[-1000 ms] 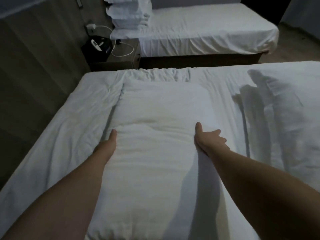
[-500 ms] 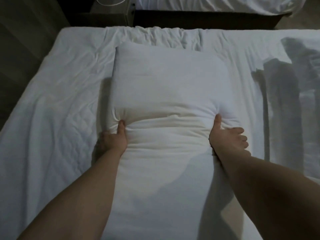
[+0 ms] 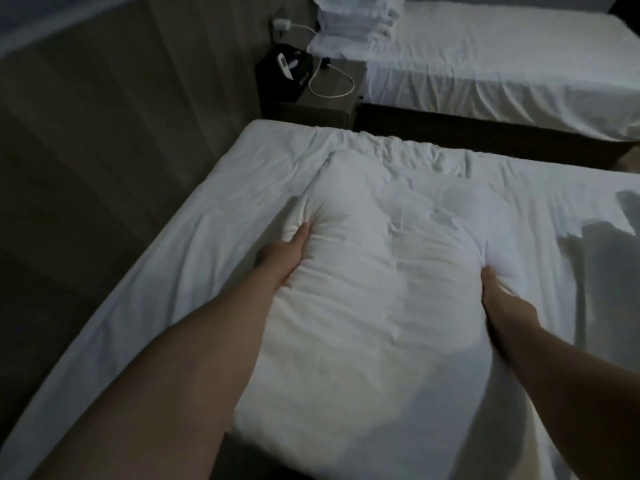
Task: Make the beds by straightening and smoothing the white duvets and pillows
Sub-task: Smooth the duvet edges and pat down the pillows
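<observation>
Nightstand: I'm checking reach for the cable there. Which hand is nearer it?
Left. The left hand grips the pillow's edge on the nightstand's side; the right hand grips the opposite edge, farther from it.

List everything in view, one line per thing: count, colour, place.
pillow: one, white, over the near bed, held at both sides
near bed: one, white wrinkled sheet, foreground
far bed: one, white, top right
stacked bedding: one pile, white, at the far bed's head
nightstand: one, brown, between the beds by the wall
black object: one, on the nightstand, too dim to identify
cable: one, white, looped on the nightstand
left hand: one, grips the pillow's left side
right hand: one, grips the pillow's right side
</observation>
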